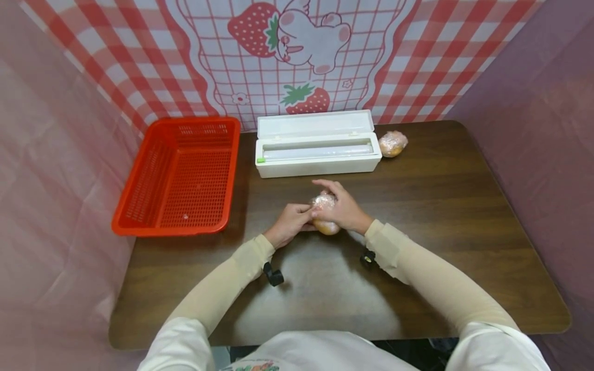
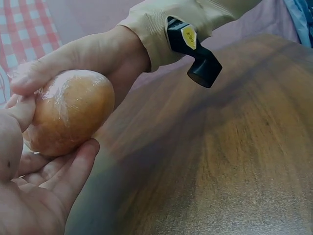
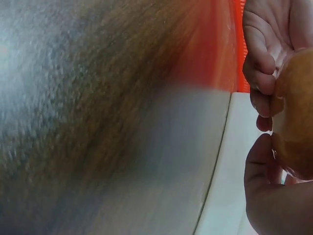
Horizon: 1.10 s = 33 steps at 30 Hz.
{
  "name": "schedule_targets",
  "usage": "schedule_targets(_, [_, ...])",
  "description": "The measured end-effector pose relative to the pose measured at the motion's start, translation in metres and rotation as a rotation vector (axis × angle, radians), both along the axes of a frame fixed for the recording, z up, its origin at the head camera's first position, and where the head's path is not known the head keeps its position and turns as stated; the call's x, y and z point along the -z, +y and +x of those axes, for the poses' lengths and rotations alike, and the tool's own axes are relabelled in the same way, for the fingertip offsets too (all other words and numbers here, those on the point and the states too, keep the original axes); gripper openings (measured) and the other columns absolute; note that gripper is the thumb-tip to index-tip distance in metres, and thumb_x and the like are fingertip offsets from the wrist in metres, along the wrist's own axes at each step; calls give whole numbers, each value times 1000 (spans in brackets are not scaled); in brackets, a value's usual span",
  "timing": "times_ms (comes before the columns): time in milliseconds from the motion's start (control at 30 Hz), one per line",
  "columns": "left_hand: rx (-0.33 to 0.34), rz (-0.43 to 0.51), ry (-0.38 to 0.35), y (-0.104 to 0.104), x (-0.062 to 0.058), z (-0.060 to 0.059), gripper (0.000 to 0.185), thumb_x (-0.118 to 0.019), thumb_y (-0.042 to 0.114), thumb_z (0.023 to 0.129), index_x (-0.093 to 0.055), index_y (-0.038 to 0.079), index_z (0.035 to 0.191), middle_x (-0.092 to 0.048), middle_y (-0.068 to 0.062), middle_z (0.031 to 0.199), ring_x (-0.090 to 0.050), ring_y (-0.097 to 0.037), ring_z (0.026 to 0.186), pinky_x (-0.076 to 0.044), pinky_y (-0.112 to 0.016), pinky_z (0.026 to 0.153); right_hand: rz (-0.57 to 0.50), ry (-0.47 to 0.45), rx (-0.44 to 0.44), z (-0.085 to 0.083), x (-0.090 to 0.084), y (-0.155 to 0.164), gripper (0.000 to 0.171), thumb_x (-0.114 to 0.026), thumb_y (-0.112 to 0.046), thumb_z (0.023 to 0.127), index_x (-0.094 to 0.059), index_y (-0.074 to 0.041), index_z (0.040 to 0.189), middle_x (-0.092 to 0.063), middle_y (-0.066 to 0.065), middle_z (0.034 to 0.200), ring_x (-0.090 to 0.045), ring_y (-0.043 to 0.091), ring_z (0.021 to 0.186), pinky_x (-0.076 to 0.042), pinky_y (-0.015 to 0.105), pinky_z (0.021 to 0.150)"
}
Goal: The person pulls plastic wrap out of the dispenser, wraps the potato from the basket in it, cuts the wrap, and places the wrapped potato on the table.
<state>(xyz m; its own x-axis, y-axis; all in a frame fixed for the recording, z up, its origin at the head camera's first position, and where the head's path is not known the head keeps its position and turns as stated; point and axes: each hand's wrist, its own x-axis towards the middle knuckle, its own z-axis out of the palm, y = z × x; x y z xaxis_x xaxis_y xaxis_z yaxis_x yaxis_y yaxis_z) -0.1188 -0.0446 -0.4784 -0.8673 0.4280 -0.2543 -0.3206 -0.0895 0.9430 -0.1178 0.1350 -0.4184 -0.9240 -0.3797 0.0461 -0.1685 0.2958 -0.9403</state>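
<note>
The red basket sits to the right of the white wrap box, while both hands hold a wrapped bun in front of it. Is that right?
Not quite. The head view shows the red basket to the left of the white wrap box, not the right. The rest holds: the left hand and the right hand both hold the wrapped bun in front of the box.

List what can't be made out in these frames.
- Wrapped bun, head view: mostly covered by the right hand and left hand.
- Same bun, right wrist view: cut off by the right edge.
- Wrap dispenser, right wrist view: a white blur.
- Second wrapped item, head view: too small to identify.
</note>
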Motion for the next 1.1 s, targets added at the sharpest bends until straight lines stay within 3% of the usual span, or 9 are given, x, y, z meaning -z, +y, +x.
schedule_targets(67, [7,-2,10,0,1,0,35,-58,10,103,-60,-19,123,-67,-26,114,-70,-18,87,-59,-37,83,-6,-16,-2,-1,1,1,81,-86,-2,76,-46,0,146,-51,26,119,-53,30,102,-49,43,90])
schedule_targets(233, [29,10,25,-1,3,2,36,-56,10,104,-58,-19,124,-65,-29,119,-70,-19,90,-58,-38,84,-20,-54,13,-11,24,4,82,-83,-3,79,-43,-3,150,-51,32,122,-53,32,104,-48,47,92])
schedule_targets(400, [48,24,37,-1,6,4,36,-56,10,104,-57,-18,127,-63,-31,123,-69,-19,93,-58,-38,85,-43,-41,21,-17,42,8,76,-82,-6,82,-47,-7,149,-56,24,112,-53,29,99,-48,44,90])
schedule_targets(533, [60,17,58,-2,8,7,35,-57,8,103,-58,-17,128,-63,-31,124,-69,-20,95,-58,-39,86,-48,-41,19,-16,39,6,71,-81,-5,83,-49,-4,147,-58,17,103,-55,24,94,-48,38,86])
schedule_targets(667, [75,-19,99,-2,8,8,34,-59,7,102,-60,-16,127,-64,-30,123,-70,-22,97,-58,-40,86,-62,-63,19,-17,42,6,65,-80,-7,85,-53,-4,145,-61,19,99,-57,23,89,-49,32,81])
schedule_targets(867, [101,-50,152,-2,5,11,35,-62,10,101,-62,-14,126,-66,-27,123,-69,-22,101,-58,-40,86,-75,-64,-23,-17,42,10,48,-78,-13,89,-64,0,133,-63,25,115,-60,24,94,-52,25,77])
schedule_targets(1100, [107,-61,182,-1,6,15,30,-63,8,100,-64,-16,118,-68,-26,118,-68,-18,99,-58,-38,84,-66,-68,-45,-20,42,13,39,-75,-14,91,-68,1,126,-65,13,88,-58,19,77,-50,24,65])
